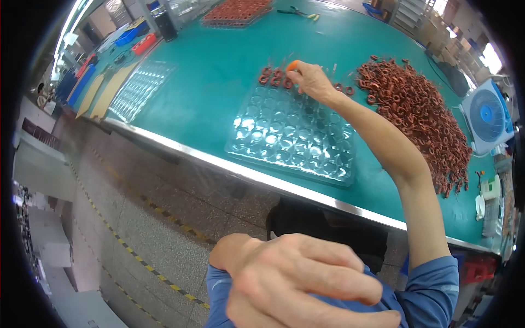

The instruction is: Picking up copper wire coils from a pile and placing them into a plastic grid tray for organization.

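My right hand (313,81) reaches over the far edge of a clear plastic tray (292,131) with round pockets. An orange finger cot (293,66) covers one of its fingertips. The fingers are pinched together at a reddish-brown wire-wound ring coil (288,83); its grip is partly hidden. Several similar ring coils (264,80) sit in the far-left pockets, thin leads sticking up. My left hand (306,279) is raised close in the foreground, away from the table, back showing. Its fingers are stretched and apart, with nothing seen in them.
A large heap of ring coils (407,104) covers the table's right side, beside a blue-and-white fan (486,113). A filled tray (236,12) and pliers (295,11) lie at the far side. Another clear tray (139,90) lies left, near the metal table edge (246,171).
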Motion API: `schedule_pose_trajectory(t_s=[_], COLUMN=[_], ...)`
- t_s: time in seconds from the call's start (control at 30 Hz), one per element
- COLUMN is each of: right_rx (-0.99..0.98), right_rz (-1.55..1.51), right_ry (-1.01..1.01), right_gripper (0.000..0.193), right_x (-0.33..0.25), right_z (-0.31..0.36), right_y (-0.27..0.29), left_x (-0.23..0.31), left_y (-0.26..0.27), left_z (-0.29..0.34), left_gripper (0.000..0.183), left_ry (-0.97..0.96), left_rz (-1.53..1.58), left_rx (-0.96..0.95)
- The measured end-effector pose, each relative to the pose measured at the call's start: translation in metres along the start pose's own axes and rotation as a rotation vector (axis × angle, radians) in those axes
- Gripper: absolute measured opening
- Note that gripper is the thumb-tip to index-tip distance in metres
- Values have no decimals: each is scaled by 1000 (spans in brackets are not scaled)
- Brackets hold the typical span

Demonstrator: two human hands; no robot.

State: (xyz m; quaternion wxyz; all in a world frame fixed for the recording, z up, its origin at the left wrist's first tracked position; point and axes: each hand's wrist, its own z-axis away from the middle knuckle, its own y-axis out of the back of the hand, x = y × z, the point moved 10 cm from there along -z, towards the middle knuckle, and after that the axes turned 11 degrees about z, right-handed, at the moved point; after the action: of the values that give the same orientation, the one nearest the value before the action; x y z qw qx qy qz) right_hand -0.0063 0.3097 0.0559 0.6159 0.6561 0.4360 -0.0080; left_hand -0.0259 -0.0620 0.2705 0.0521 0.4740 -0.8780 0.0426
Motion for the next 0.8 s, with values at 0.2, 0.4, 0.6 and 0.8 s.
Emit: schedule_pose_trajectory(t_s=[0.2,0.4,0.6,0.8], right_rx=[125,-358,-269,-264], right_rz=[289,714,824,1002], right_ry=[187,151,286,438], right_gripper=[36,34,42,26], right_x=[-13,26,12,14], right_z=[57,186,243,286], right_y=[67,101,87,85], left_x=[2,-20,-48,-109], left_y=[-9,-33,-94,-88], left_z=[13,-2,8,59], left_gripper=[16,10,16,28], left_ry=[291,152,67,542], left_rz=[-381,-262,-45,-147], left_rx=[-89,-124,-262,-294])
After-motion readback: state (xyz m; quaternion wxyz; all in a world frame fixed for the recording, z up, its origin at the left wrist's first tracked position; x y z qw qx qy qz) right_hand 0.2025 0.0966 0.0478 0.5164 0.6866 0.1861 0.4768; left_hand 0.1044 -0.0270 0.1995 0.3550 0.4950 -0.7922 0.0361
